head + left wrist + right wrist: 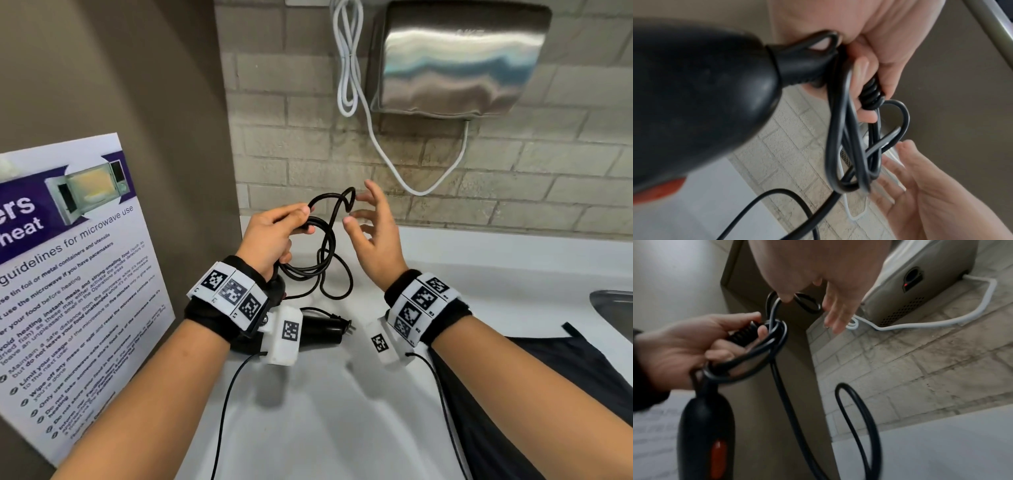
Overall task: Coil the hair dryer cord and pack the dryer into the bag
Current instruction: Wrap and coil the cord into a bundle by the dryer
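My left hand [295, 220] grips several loops of the black hair dryer cord [323, 240] above the white counter. The strain-relief end of the cord sits between its fingers [760, 331]. Below that hand hangs the black dryer handle [705, 426] with a red switch [718, 456], mostly hidden behind my left wrist in the head view. One cord loop [346, 198] sticks up towards my right hand [358, 209], which is open with spread fingers and holds nothing. The plug [325, 329] lies on the counter. A dark bag [555, 377] lies flat at the right.
A steel hand dryer [455, 58] with a white cable [349, 68] hangs on the brick wall ahead. A microwave poster [68, 274] covers the brown panel at the left. A sink rim [613, 305] shows at the far right of the white counter [342, 418].
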Action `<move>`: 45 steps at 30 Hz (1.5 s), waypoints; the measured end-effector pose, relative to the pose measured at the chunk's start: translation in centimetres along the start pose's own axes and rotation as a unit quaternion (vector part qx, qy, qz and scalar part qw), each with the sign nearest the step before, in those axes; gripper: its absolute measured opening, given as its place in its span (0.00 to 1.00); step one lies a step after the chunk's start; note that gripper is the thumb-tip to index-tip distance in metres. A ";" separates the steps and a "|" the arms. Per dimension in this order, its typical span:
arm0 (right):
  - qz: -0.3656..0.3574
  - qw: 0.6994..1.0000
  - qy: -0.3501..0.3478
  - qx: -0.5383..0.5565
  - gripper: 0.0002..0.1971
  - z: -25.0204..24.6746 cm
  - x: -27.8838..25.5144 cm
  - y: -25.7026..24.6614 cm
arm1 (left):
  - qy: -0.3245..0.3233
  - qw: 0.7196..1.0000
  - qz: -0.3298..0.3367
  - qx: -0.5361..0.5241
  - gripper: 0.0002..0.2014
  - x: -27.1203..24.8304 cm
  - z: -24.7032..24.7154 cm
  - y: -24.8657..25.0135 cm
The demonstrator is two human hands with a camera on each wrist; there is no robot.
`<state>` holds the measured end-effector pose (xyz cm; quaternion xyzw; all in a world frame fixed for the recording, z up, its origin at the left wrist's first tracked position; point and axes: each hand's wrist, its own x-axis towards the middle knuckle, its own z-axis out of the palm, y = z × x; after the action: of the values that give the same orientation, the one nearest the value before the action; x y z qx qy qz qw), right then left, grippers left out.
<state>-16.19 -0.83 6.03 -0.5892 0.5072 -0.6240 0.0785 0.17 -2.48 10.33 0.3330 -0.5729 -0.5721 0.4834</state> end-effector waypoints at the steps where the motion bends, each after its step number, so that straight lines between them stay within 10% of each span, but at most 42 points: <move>1: 0.000 1.000 0.010 0.000 0.27 0.1 0.3 -0.2 | -0.001 1.000 -0.001 0.005 0.15 0.0 0.0 0.0; 18: -0.120 0.988 -0.003 -0.101 0.13 0.7 -0.7 -2.4 | 0.026 0.998 0.013 0.047 0.11 0.7 0.2 -0.4; 29: 0.022 0.995 -0.097 -0.002 0.09 2.9 -1.1 -4.1 | 0.053 0.999 -0.004 0.007 0.08 0.9 0.1 -0.6; 36: -0.010 0.982 -0.179 -0.061 0.18 2.7 -2.5 -3.9 | 0.066 0.997 0.014 0.025 0.09 0.9 0.3 -0.7; 45: 0.035 0.995 -0.068 -0.056 0.09 3.5 -2.5 -3.1 | 0.045 0.999 0.012 0.002 0.09 1.1 0.1 -1.0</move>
<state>-11.08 0.45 5.90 -0.6160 0.5549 -0.5499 0.1013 -0.48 -3.60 9.56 0.3527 -0.5557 -0.5494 0.5148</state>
